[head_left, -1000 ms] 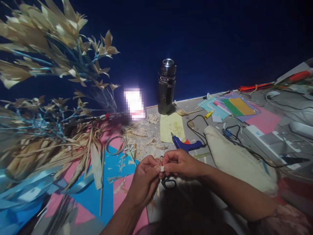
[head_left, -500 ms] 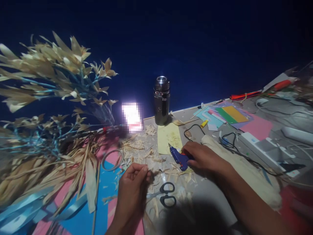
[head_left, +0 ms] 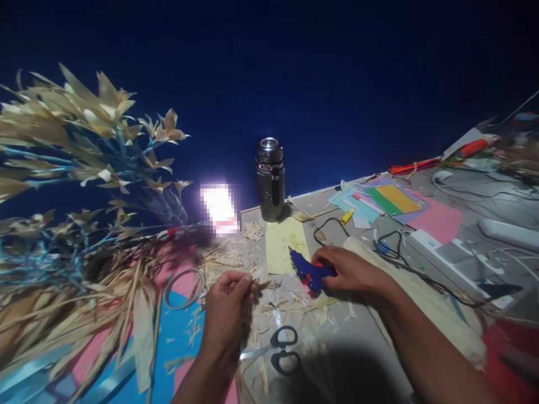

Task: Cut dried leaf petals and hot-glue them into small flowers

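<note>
My right hand (head_left: 353, 271) is wrapped around the grip of a blue hot glue gun (head_left: 306, 269), whose metal tip points up and left over a stained yellow sheet (head_left: 283, 247). My left hand (head_left: 229, 297) hovers left of it, thumb and fingertips pressed together in a pinch. Whatever sits in that pinch is too small to make out. Black-handled scissors (head_left: 284, 350) lie on the table just below, between my two hands. Pale husk scraps (head_left: 227, 259) are scattered around both hands.
A dark flask (head_left: 272, 191) stands behind the yellow sheet, beside a bright blurred panel (head_left: 221, 207). At left are husk flowers (head_left: 113, 106) on blue stems and a tape roll (head_left: 167, 292). A power strip (head_left: 442, 261), cables and coloured papers (head_left: 391, 199) occupy the right.
The glue gun has turned, its grip now lying more sideways in my right hand. My left hand keeps its pinch. The whole view has shifted slightly.
</note>
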Action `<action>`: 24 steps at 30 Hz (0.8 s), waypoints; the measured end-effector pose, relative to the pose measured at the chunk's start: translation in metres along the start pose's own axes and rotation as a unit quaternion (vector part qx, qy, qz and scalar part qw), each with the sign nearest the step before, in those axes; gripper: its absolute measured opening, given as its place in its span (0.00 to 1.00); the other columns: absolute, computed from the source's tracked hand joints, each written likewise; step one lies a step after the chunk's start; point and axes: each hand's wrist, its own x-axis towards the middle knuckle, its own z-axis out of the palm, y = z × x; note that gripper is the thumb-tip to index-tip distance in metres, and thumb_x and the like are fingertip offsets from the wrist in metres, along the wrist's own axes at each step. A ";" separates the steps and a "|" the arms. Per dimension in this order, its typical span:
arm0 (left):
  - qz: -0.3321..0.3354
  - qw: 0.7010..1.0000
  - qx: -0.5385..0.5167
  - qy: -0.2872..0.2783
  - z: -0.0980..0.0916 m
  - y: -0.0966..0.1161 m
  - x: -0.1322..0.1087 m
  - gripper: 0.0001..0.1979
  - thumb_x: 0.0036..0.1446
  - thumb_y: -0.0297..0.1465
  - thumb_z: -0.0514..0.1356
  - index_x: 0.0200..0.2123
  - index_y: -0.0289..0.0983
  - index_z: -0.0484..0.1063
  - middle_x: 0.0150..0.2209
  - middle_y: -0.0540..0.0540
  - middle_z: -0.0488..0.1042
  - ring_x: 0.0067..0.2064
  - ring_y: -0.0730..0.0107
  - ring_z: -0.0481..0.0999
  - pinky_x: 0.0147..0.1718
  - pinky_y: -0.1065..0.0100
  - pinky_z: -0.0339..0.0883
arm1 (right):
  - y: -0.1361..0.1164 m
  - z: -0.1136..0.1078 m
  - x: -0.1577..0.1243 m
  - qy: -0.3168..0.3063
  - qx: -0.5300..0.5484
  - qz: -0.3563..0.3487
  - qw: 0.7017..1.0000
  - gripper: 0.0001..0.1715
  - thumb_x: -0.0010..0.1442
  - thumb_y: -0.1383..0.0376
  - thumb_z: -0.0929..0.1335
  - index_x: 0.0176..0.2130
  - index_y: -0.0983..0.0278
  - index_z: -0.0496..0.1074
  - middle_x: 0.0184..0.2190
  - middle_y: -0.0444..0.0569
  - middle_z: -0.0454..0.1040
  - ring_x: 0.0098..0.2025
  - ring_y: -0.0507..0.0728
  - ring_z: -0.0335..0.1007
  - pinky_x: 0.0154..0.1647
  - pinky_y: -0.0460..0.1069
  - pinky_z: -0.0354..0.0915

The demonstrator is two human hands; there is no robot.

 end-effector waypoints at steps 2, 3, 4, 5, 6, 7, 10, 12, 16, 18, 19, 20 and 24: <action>-0.004 1.000 -0.010 0.001 0.000 -0.003 0.003 0.18 0.41 0.36 0.76 0.27 0.37 0.70 0.21 0.50 0.76 0.22 0.75 0.71 0.20 0.77 0.61 | 0.003 -0.003 0.000 -0.001 0.133 0.022 0.991 0.15 0.53 0.69 0.69 0.43 0.63 0.76 0.36 0.48 0.78 0.37 0.58 0.72 0.39 0.50 0.64; -0.008 1.000 -0.014 0.003 0.000 -0.004 0.004 0.18 0.40 0.36 0.76 0.27 0.37 0.70 0.21 0.50 0.76 0.21 0.75 0.71 0.20 0.77 0.61 | 0.004 -0.003 0.000 0.004 0.188 0.020 0.982 0.14 0.55 0.67 0.69 0.44 0.63 0.76 0.36 0.48 0.78 0.37 0.58 0.72 0.38 0.49 0.64; -0.013 1.000 -0.017 0.004 0.001 -0.005 0.005 0.18 0.40 0.36 0.76 0.26 0.37 0.70 0.21 0.50 0.76 0.21 0.75 0.71 0.20 0.77 0.61 | 0.005 -0.003 0.000 0.014 0.222 0.010 0.975 0.13 0.57 0.65 0.70 0.43 0.64 0.76 0.36 0.48 0.78 0.36 0.57 0.72 0.37 0.49 0.64; -0.016 1.000 -0.020 0.004 0.001 -0.005 0.006 0.19 0.39 0.36 0.76 0.26 0.37 0.70 0.21 0.50 0.76 0.21 0.75 0.71 0.19 0.76 0.60 | 0.005 -0.003 0.000 0.028 0.233 -0.005 0.972 0.11 0.58 0.62 0.71 0.41 0.64 0.76 0.35 0.48 0.77 0.36 0.57 0.71 0.36 0.49 0.64; -0.017 1.000 -0.022 0.003 0.002 -0.005 0.006 0.19 0.39 0.36 0.76 0.26 0.36 0.70 0.21 0.50 0.76 0.21 0.75 0.71 0.19 0.76 0.60 | 0.006 -0.003 0.001 0.039 0.225 -0.024 0.973 0.11 0.59 0.59 0.72 0.38 0.64 0.76 0.33 0.47 0.76 0.34 0.57 0.70 0.35 0.49 0.63; -0.016 1.000 -0.023 0.001 0.003 -0.005 0.006 0.19 0.39 0.36 0.76 0.26 0.36 0.70 0.21 0.49 0.76 0.21 0.74 0.71 0.18 0.76 0.59 | 0.005 -0.002 0.002 0.045 0.206 -0.047 0.976 0.13 0.58 0.57 0.73 0.36 0.64 0.76 0.31 0.47 0.74 0.33 0.57 0.68 0.34 0.49 0.63; -0.001 1.000 -0.025 0.000 0.005 -0.004 0.005 0.18 0.39 0.36 0.76 0.26 0.36 0.72 0.21 0.49 0.76 0.21 0.74 0.72 0.20 0.76 0.61 | 0.003 0.004 0.004 0.008 0.156 -0.127 0.980 0.15 0.58 0.54 0.75 0.34 0.64 0.75 0.32 0.47 0.74 0.34 0.57 0.68 0.36 0.49 0.63; 0.010 1.000 -0.022 0.001 0.007 -0.004 0.004 0.16 0.41 0.36 0.75 0.26 0.36 0.72 0.20 0.49 0.76 0.22 0.74 0.72 0.23 0.75 0.63 | 0.002 0.009 0.005 -0.021 0.150 -0.172 0.973 0.17 0.59 0.53 0.75 0.37 0.64 0.76 0.36 0.49 0.75 0.37 0.57 0.70 0.39 0.49 0.65; 0.021 1.000 0.001 -0.007 0.008 -0.006 0.003 0.14 0.43 0.35 0.73 0.25 0.35 0.73 0.20 0.48 0.76 0.23 0.74 0.72 0.24 0.75 0.64 | 0.001 0.021 0.007 -0.037 0.150 -0.227 0.962 0.25 0.61 0.46 0.74 0.39 0.66 0.75 0.35 0.51 0.76 0.38 0.58 0.71 0.39 0.50 0.65; 0.024 1.000 0.001 -0.011 0.008 -0.009 0.003 0.13 0.44 0.34 0.73 0.25 0.35 0.73 0.20 0.48 0.76 0.23 0.75 0.72 0.25 0.75 0.64 | 0.001 0.024 0.008 -0.041 0.151 -0.235 0.959 0.26 0.61 0.45 0.73 0.38 0.66 0.75 0.35 0.51 0.75 0.37 0.57 0.70 0.38 0.50 0.64; 0.024 1.000 -0.004 -0.012 0.008 -0.011 0.003 0.13 0.45 0.34 0.72 0.26 0.35 0.73 0.20 0.49 0.76 0.23 0.75 0.72 0.25 0.74 0.64 | 0.001 0.025 0.008 -0.040 0.153 -0.239 0.958 0.26 0.62 0.45 0.73 0.38 0.66 0.75 0.34 0.51 0.75 0.36 0.57 0.69 0.37 0.49 0.64; 0.023 1.000 -0.010 -0.015 0.007 -0.012 0.002 0.12 0.46 0.34 0.72 0.26 0.35 0.73 0.21 0.49 0.76 0.23 0.75 0.72 0.25 0.75 0.64 | 0.001 0.026 0.009 -0.040 0.154 -0.243 0.957 0.26 0.62 0.45 0.73 0.38 0.66 0.75 0.34 0.51 0.75 0.36 0.57 0.69 0.37 0.49 0.63; 0.020 0.999 -0.020 -0.025 0.006 -0.016 0.001 0.12 0.46 0.33 0.72 0.27 0.35 0.73 0.21 0.49 0.76 0.24 0.75 0.72 0.25 0.75 0.63 | 0.001 0.028 0.009 -0.039 0.141 -0.255 0.956 0.26 0.63 0.44 0.72 0.36 0.65 0.73 0.32 0.49 0.73 0.35 0.56 0.68 0.36 0.49 0.62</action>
